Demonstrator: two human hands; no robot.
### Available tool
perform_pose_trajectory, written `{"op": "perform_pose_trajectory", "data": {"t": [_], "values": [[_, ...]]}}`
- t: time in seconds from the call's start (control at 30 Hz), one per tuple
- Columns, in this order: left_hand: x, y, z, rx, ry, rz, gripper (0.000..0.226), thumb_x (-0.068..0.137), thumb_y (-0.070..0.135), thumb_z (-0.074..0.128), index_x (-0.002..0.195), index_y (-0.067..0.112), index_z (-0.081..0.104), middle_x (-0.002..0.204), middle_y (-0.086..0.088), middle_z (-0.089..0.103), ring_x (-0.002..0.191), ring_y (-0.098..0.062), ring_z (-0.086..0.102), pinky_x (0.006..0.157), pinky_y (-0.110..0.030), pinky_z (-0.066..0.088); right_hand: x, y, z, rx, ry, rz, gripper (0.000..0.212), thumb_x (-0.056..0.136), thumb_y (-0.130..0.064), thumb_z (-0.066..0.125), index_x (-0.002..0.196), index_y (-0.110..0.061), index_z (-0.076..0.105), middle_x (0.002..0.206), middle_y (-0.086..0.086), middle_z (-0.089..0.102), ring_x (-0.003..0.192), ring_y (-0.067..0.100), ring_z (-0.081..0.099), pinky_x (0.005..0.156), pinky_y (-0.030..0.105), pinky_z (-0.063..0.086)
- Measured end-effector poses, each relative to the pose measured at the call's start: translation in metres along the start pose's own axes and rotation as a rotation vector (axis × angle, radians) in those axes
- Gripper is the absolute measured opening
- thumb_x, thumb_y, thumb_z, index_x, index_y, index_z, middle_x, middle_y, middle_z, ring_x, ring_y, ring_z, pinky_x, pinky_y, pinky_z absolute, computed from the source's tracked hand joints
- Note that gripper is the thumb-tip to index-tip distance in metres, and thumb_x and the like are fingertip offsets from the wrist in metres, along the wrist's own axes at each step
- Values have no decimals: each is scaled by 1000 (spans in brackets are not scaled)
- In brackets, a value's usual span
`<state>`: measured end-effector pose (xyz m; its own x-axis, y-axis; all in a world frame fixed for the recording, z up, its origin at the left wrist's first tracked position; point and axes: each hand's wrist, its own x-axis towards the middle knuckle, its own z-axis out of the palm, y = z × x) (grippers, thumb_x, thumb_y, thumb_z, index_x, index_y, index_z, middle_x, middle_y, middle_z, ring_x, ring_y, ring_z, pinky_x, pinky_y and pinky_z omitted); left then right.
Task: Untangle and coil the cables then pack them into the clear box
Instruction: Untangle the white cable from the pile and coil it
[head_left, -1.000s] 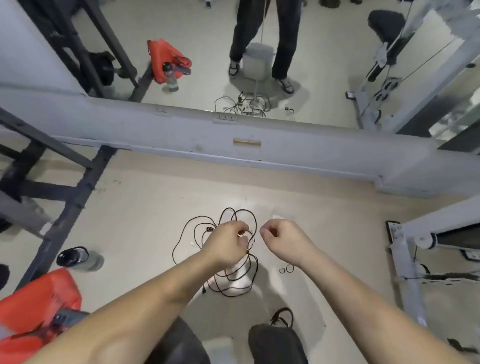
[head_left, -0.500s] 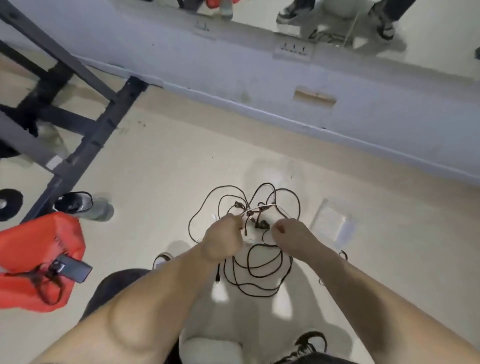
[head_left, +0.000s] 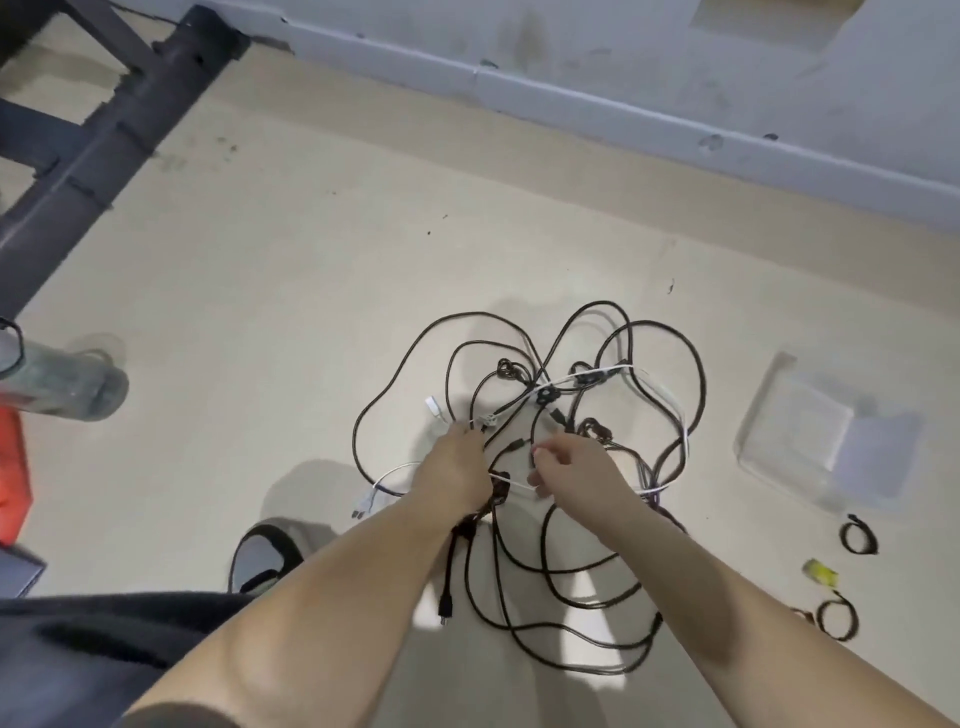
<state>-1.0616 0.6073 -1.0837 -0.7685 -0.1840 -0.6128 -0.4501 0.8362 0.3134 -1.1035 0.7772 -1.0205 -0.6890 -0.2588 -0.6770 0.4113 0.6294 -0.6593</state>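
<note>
1. Reaches both bare arms down into the tangle of cables (head_left: 545, 397), spread loose and knotted on the floor (head_left: 311, 291).
2. Grips with the left hand (head_left: 454, 467), fingers curled tight over black strands at the tangle's near-left side.
3. Pinches with the right hand (head_left: 576, 467), thumb against curled fingers, apparently on a white strand (head_left: 511, 483) stretched between both hands.
4. Has the clear box (head_left: 795, 426) lying on the floor to the right, apart from the tangle.
</note>
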Motion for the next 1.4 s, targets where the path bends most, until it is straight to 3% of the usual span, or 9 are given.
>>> {"op": "perform_pose_trajectory", "data": {"t": [0.13, 0.33, 0.5, 0.67, 0.83, 0.97, 1.1, 1.2, 1.4], "values": [[27, -23, 2, -85, 170, 26, 39, 85, -2, 46, 120, 14, 52, 129, -3, 48, 104, -29, 61, 74, -36, 44, 19, 4, 21, 58, 41, 7, 20, 98, -21, 50, 97, -18, 70, 84, 5, 76, 73, 14, 67, 68, 28, 53], [57, -33, -2, -160, -188, 32, 78, 91, -3, 48, 160, 23, 24, 107, -5, 59, 93, -25, 61, 87, -38, 53, 28, 11, 37, 72, 49, 37, 20, 99, -22, 49, 99, -20, 69, 83, 5, 76, 64, 9, 66, 60, 25, 51], [61, -25, 1, 44, -86, 33, 16, 98, 28, 58, 110, 18, 53, 112, -6, 63, 103, -30, 61, 75, -36, 47, 34, 18, 34, 172, 68, 138, 21, 101, -20, 50, 102, -12, 70, 84, 13, 76, 63, 17, 64, 61, 32, 47], [49, 8, -23, 60, 10, 195, 24, 99, 42, 53, 89, 23, 64, 90, 3, 67, 88, -23, 64, 66, -31, 44, 21, 10, 21, 228, 84, 105, 20, 102, -26, 49, 109, -17, 65, 92, 10, 73, 69, 17, 65, 63, 32, 49], [17, 60, -64, -68, -59, 386, 32, 84, 40, 64, 58, 27, 51, 58, 9, 53, 60, -6, 50, 54, -26, 33, -1, -17, -6, 452, 162, 158, 54, 105, -55, 31, 103, -16, 68, 90, 5, 72, 75, 21, 65, 69, 40, 56], [-32, 101, -104, -97, 17, 505, 23, 73, 33, 64, 57, 22, 53, 53, 5, 57, 52, -12, 51, 51, -28, 40, -34, -53, -36, 604, 206, 104, 25, 90, -28, 54, 88, -9, 70, 69, 10, 68, 57, 29, 62, 69, 55, 59], [-92, 124, -143, -122, 21, 590, 22, 80, 33, 69, 67, 17, 61, 58, 3, 62, 55, -15, 54, 53, -29, 43, -90, -88, -62, 587, 198, 10, 11, 84, -17, 55, 83, -12, 65, 61, 6, 61, 44, 24, 54, 48, 31, 41], [-135, 131, -173, -234, -58, 675, 18, 89, 18, 67, 72, 12, 63, 53, 12, 49, 52, -11, 44, 54, -25, 37, -134, -105, -80, 634, 108, -49, 30, 100, -28, 50, 84, -13, 69, 67, 2, 67, 49, 17, 60, 50, 31, 52], [-217, 122, -232, -79, 536, 898, 22, 80, 43, 70, 97, 35, 58, 84, 15, 59, 78, -2, 56, 69, -26, 45, -222, -138, -102, 539, -21, -182, 63, 108, -51, 21, 117, -4, 60, 90, 23, 69, 51, 21, 51, 43, 26, 26]]}}
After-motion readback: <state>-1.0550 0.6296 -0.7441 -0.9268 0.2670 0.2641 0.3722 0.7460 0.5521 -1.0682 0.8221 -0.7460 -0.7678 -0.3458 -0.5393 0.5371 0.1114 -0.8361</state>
